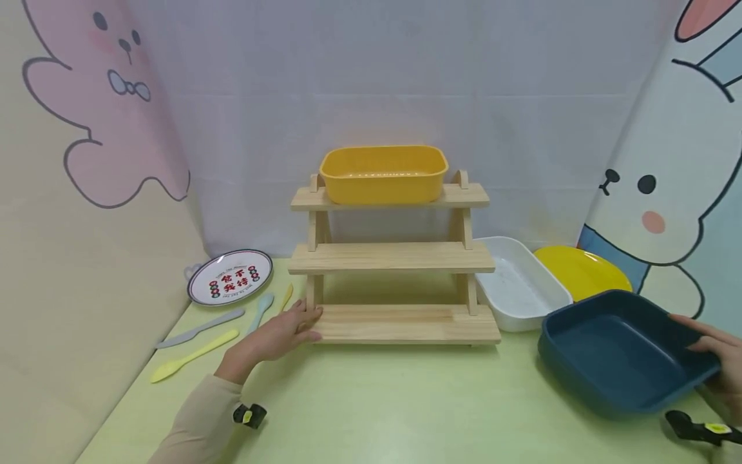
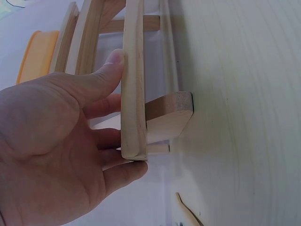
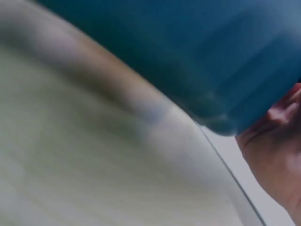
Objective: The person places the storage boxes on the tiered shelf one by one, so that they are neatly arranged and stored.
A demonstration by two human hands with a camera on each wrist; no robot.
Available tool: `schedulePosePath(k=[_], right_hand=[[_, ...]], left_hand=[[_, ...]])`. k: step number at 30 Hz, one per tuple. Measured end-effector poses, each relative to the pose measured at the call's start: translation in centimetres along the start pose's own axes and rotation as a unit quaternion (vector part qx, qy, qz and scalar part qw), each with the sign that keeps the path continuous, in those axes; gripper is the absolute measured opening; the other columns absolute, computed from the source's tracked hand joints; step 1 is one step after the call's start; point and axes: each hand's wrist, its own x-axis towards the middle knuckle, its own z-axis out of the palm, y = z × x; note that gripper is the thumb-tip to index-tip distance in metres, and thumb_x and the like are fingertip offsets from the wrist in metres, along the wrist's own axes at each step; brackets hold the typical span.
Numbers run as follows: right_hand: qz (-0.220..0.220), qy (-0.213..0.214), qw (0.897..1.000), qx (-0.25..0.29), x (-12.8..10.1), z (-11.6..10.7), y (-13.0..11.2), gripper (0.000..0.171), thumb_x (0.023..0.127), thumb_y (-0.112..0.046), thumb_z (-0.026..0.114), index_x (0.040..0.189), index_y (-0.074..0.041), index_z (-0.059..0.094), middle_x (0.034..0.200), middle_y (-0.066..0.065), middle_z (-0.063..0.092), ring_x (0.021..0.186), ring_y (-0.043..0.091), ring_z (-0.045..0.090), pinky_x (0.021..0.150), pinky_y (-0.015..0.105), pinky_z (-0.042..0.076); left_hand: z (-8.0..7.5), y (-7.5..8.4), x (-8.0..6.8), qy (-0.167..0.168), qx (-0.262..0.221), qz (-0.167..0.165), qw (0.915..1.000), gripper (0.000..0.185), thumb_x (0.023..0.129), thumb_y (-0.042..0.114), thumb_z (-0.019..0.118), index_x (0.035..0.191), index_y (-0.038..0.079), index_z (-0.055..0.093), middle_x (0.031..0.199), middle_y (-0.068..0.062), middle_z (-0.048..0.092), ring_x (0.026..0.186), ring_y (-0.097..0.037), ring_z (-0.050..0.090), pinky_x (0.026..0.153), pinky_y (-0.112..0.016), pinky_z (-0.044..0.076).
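Nearest the head camera, at five o'clock, your right hand point(image 1: 715, 364) is gripping the dark blue dish point(image 1: 623, 351) by its right rim, thumb over the edge and the other fingers out of sight beneath; the right wrist view is showing only the dish's blurred underside point(image 3: 197, 52) above the table and a bit of palm. Whether the dish is resting on the green table point(image 1: 406, 399) or tilted just clear of it, I cannot tell.

At seven o'clock, your left hand point(image 1: 278, 335) is bracing the left end of the bottom shelf point(image 1: 406, 322) of the wooden rack point(image 1: 394, 258). In the left wrist view your thumb point(image 2: 106, 70) is lying along the board's edge and the fingers are curling lightly behind it, so you are holding the rack steady.

The yellow basket point(image 1: 384, 173) is sitting on the top shelf at twelve o'clock, while the middle and bottom shelves are standing bare. The white dish point(image 1: 516, 283) and yellow plate point(image 1: 582, 270) are lying at two o'clock, just behind the blue one.

You seem to be starting to carry the blue dish toward the rack. The next move calls for lifting it level, swinging it toward eleven o'clock and keeping the rack pinned.
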Motion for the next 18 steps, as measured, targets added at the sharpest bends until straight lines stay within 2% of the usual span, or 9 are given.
schedulePosePath(k=[3,4,7,11,14,16,18], right_hand=[[-0.028,-0.058,0.997,0.038,0.2,-0.2,-0.4,0.084,0.085,0.023,0.007,0.130,-0.014,0.069,0.118,-0.006,0.069,0.086,0.015,0.073,0.060,0.028,0.059],[-0.050,-0.071,0.996,0.031,0.4,-0.2,-0.6,0.083,0.087,0.023,0.006,0.132,-0.012,0.066,0.120,-0.006,0.068,0.089,0.015,0.072,0.061,0.026,0.059],[-0.074,-0.108,0.989,0.073,1.1,-0.1,-1.4,0.078,0.092,0.019,0.002,0.138,-0.005,0.060,0.128,-0.002,0.066,0.100,0.016,0.070,0.068,0.028,0.059],[-0.116,-0.093,0.986,0.070,2.3,1.6,-2.7,0.069,0.095,0.017,0.006,0.136,0.000,0.060,0.128,0.002,0.066,0.111,0.011,0.064,0.076,0.023,0.057],[-0.156,-0.067,0.985,0.036,3.1,4.0,-3.8,0.066,0.096,0.016,0.008,0.132,0.001,0.062,0.123,0.004,0.069,0.101,0.010,0.070,0.073,0.018,0.056],[-0.154,-0.054,0.986,0.047,3.5,5.7,-4.8,0.065,0.097,0.015,0.010,0.129,0.000,0.064,0.116,0.007,0.072,0.090,0.015,0.074,0.067,0.020,0.057],[-0.147,-0.019,0.988,0.052,3.9,7.5,-5.7,0.064,0.098,0.015,0.012,0.123,0.000,0.069,0.107,0.008,0.075,0.076,0.019,0.075,0.058,0.021,0.057]], left_hand=[[0.0,0.1,0.0,0.001,0.003,0.002,1.0000,0.061,0.102,0.033,0.059,0.147,-0.005,0.044,0.153,-0.038,0.025,0.144,-0.054,0.017,0.113,-0.063,0.023],[0.0,0.1,0.0,0.001,0.002,0.001,1.0000,0.061,0.102,0.033,0.059,0.147,-0.005,0.044,0.153,-0.038,0.024,0.144,-0.054,0.017,0.113,-0.063,0.023],[-0.1,0.1,0.0,0.000,0.001,-0.001,1.0000,0.062,0.102,0.033,0.059,0.148,-0.005,0.043,0.153,-0.038,0.024,0.144,-0.054,0.016,0.113,-0.063,0.023],[-0.1,0.0,0.0,0.003,0.006,0.002,1.0000,0.062,0.102,0.033,0.059,0.147,-0.006,0.043,0.153,-0.037,0.024,0.144,-0.054,0.017,0.113,-0.063,0.023],[-0.1,-0.1,0.0,0.004,0.004,0.001,1.0000,0.062,0.102,0.032,0.060,0.148,-0.006,0.043,0.154,-0.036,0.025,0.144,-0.053,0.016,0.113,-0.063,0.023],[0.0,-0.1,0.0,0.003,0.002,0.002,1.0000,0.062,0.101,0.032,0.060,0.147,-0.006,0.043,0.154,-0.036,0.025,0.144,-0.054,0.017,0.113,-0.063,0.024],[0.0,0.0,0.0,0.004,0.001,0.004,1.0000,0.061,0.101,0.031,0.060,0.147,-0.006,0.043,0.154,-0.035,0.026,0.144,-0.053,0.017,0.112,-0.063,0.024]])
